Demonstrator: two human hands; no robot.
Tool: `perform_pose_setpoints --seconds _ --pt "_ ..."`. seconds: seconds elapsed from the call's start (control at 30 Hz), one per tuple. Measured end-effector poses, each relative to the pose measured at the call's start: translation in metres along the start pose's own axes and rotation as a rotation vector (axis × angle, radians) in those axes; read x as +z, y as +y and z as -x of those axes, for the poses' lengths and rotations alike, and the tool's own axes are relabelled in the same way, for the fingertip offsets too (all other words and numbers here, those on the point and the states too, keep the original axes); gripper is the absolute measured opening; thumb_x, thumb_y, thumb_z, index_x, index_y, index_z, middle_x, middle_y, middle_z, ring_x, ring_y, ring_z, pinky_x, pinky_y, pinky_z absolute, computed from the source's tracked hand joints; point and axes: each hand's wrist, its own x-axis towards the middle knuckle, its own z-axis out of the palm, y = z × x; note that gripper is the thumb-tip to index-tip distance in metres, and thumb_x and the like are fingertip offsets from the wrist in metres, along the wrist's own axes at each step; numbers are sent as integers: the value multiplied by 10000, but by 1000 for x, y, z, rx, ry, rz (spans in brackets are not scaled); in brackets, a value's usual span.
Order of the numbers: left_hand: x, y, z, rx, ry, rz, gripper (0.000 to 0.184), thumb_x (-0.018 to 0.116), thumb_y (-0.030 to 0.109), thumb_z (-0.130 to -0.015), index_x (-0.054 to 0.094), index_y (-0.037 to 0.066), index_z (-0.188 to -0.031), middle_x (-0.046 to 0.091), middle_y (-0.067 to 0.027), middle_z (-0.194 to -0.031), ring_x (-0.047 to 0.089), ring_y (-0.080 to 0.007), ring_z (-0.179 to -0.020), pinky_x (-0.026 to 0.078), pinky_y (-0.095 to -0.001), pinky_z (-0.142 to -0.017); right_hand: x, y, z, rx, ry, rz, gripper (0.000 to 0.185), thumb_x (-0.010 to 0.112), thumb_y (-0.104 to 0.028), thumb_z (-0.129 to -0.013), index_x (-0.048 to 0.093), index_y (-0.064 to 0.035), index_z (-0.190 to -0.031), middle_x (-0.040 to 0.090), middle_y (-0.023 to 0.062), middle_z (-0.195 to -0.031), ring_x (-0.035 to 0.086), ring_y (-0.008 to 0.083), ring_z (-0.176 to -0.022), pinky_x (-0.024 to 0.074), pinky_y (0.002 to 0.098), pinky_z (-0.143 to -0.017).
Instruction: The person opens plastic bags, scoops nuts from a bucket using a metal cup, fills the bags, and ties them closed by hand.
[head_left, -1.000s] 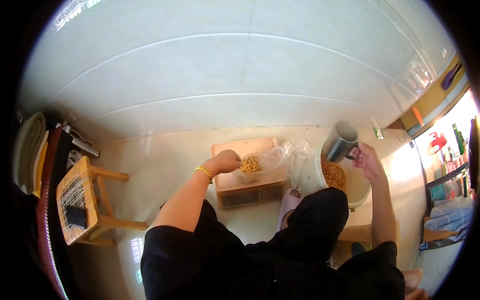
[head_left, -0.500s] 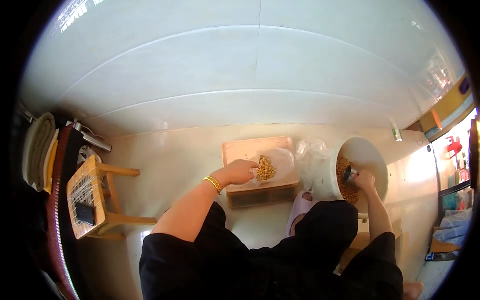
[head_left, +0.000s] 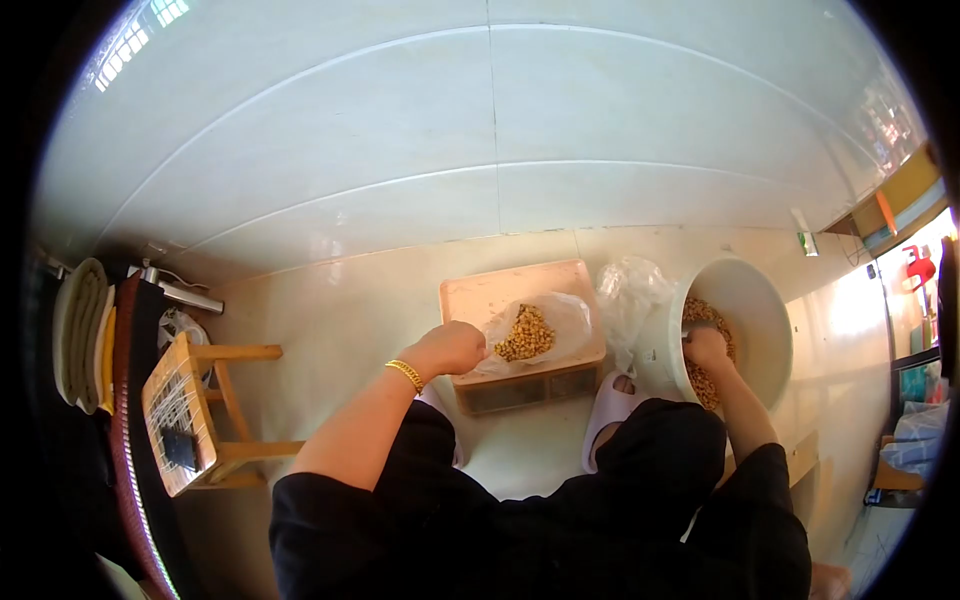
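Note:
My left hand (head_left: 452, 348) is closed on the edge of a clear plastic bag (head_left: 570, 322). The bag lies on an orange-pink lidded box (head_left: 468, 292), and a heap of yellow-brown kernels (head_left: 526, 334) shows in it. Over to the right, my right hand (head_left: 708, 348) reaches inside a big pale bucket (head_left: 762, 320), its fingers wrapped round a metal cup (head_left: 691, 327). Most of the cup is hidden by the hand and the bucket's rim. More brown kernels (head_left: 706, 390) fill the bottom of the bucket around it.
A crumpled clear plastic bag (head_left: 632, 290) lies between box and bucket. At the left stands a wooden stool (head_left: 232, 452) with a dark phone (head_left: 180, 449) on its seat. A tiled wall (head_left: 400, 120) rises behind. My slippered foot (head_left: 610, 410) is near the bucket.
The metal cup has shifted within the bucket and is now mostly covered by my right hand. The kernel heap in the bag shows larger and more spread. The view has shifted slightly.

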Motion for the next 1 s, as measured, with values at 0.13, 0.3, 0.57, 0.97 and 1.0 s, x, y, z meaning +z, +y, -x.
perform_pose_setpoints --seconds 0.13,0.3,0.57,0.97,1.0 --pt "-1 5 2 26 11 16 283 532 289 -869 675 56 -943 659 -160 -873 615 -323 -840 472 -410 -757 -10 21 23 71 110 -273 314 646 -311 -698 678 -2 -746 635 194 -700 625 309 -614 498 398 -569" --pt "-5 18 11 54 68 6 276 530 286 -866 678 64 -937 659 -158 -863 615 -322 -836 473 -413 -752 -23 61 64 429 -100 -1302 261 575 -327 -854 546 -85 -761 509 35 -661 564 194 -596 475 337 -548" --pt "2 22 12 50 54 -64 297 518 290 -866 681 55 -946 658 -169 -885 612 -332 -872 474 -420 -786 -49 73 111 379 -3 -1549 292 540 -388 -891 525 -124 -767 512 10 -698 539 176 -600 472 335 -581" --pt "-6 19 -3 38 0 -108 323 515 296 -871 687 24 -891 652 -191 -901 610 -343 -881 474 -425 -789 -181 -92 127 10 31 -1539 250 519 -331 -918 535 -116 -789 520 -4 -717 532 121 -596 456 263 -569" --pt "-4 18 -6 39 3 -105 323 515 296 -871 687 24 -891 652 -191 -901 610 -343 -881 474 -425 -789 -185 -111 126 14 -42 -1539 252 518 -331 -919 531 -115 -791 518 -2 -719 532 128 -602 452 266 -574"
